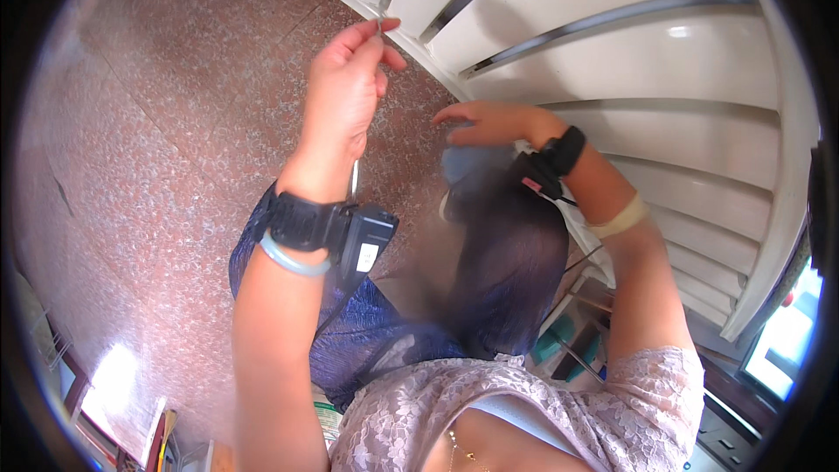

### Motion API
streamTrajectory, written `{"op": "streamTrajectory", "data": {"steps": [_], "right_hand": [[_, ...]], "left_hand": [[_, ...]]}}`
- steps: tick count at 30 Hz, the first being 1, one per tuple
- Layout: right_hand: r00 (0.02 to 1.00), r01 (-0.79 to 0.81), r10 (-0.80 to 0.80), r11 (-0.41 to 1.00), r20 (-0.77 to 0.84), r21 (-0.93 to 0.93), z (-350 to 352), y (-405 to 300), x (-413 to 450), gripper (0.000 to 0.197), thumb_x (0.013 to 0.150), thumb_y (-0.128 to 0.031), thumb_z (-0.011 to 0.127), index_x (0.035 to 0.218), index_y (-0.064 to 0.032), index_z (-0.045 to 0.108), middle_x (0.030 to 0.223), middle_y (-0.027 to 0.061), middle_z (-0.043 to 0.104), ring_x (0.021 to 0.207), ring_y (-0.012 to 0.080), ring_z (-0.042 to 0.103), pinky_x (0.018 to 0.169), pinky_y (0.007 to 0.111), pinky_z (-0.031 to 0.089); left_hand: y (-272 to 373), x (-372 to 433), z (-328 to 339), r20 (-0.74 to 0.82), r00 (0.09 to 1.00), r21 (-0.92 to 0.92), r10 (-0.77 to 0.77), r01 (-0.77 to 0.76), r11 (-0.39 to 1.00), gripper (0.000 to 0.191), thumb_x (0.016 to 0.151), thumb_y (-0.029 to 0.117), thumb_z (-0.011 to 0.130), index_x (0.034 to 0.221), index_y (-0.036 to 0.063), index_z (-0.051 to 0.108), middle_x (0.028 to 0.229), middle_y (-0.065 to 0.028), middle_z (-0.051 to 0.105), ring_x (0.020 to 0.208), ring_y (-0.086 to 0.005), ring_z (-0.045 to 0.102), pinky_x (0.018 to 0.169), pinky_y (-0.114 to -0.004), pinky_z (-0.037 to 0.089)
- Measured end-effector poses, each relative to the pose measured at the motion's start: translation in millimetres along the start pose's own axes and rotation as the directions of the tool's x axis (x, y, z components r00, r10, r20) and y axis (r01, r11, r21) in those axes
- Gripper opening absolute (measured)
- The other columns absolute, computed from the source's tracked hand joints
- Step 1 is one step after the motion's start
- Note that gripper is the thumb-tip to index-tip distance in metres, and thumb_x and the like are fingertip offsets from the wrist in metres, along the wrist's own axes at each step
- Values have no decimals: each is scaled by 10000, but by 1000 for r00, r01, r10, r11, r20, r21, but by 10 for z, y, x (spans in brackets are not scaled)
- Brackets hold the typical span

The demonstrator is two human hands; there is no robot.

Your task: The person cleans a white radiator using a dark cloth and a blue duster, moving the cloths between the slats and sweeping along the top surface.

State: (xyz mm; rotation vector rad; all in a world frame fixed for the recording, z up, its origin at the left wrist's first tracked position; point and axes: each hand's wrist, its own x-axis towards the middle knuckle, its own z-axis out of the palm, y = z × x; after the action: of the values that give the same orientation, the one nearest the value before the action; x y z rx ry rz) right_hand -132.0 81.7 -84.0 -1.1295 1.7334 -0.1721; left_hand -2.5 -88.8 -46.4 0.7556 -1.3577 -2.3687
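Note:
My left hand [347,75] is raised over the floor beside the lower edge of a white slatted panel [629,46]. Its thumb and fingers pinch a small, thin, light-coloured piece [379,25], too small to name. A thin shiny rod [354,178] shows below that wrist; whether it joins the piece cannot be told. My right hand [488,123], slightly blurred, hovers with bent, parted fingers near the panel and holds nothing visible. Under it is a blurred blue thing [468,160], partly hidden, close to my knee. Both wrists carry black strapped devices.
Speckled reddish floor tiles [164,98] lie to the left. My knees, in dark blue cloth [518,275], are close to the panel. Green and dark items [570,347] stand at the lower right, near a bright screen [786,334]. A container with green print [326,416] is by my left side.

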Motion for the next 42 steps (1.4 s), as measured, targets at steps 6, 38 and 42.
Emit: {"op": "streamTrajectory", "data": {"steps": [6, 38, 42], "right_hand": [[947, -116, 251, 850, -201, 514, -151, -245, -331, 461, 834, -316, 497, 1194, -34, 428, 1045, 73, 541, 951, 127, 501, 796, 245, 408], [668, 410, 438, 458, -602, 789, 367, 634, 758, 227, 840, -208, 467, 923, -37, 591, 787, 31, 582, 687, 112, 541, 646, 239, 437], [702, 465, 419, 343, -576, 816, 314, 631, 716, 213, 831, -192, 488, 914, -30, 597, 780, 23, 574, 682, 112, 537, 640, 233, 432]], "left_hand": [[-440, -114, 175, 112, 987, 243, -118, 88, 966, 229, 826, 92, 429, 1020, 26, 530, 660, -5, 547, 442, -23, 373, 401, -149, 291], [-1254, -221, 33, 149, 977, 752, -150, -13, 659, 263, 816, 11, 397, 1061, 1, 493, 671, -79, 571, 481, -115, 509, 456, -241, 417], [-1280, -234, 90, 186, 964, 725, -191, -3, 689, 249, 825, 7, 383, 1060, -8, 464, 664, -75, 546, 488, -117, 505, 462, -239, 423]]}}
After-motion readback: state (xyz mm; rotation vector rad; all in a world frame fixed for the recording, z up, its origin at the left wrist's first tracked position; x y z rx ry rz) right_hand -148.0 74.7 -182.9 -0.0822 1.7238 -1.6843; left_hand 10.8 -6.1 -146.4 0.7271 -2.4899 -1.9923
